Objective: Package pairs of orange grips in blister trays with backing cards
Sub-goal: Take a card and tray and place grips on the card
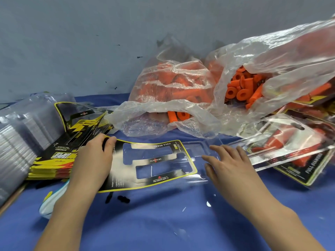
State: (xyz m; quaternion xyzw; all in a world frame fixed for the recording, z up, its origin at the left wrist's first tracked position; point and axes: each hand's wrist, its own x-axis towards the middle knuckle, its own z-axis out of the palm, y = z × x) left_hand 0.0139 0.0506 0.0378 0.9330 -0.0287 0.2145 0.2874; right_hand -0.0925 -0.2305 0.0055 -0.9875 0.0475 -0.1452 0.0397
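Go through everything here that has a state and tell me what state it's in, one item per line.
Backing card: flat on the clear blister tray, cutouts empty.
Blister tray: no grips in it.
Left hand: holds the card's left end.
Right hand: open, fingers on the tray.
Right bag: mouth open, orange grips showing.
Left bag: lying down, mouth open.
Card stack: untidy.
Finished packs: filled, piled.

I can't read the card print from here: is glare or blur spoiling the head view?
Head view: white glare washes over the backing card under the left hand; the clear blister tray by the right hand shows mainly as reflections; the frame is soft overall and wide-angle bent at the edges.
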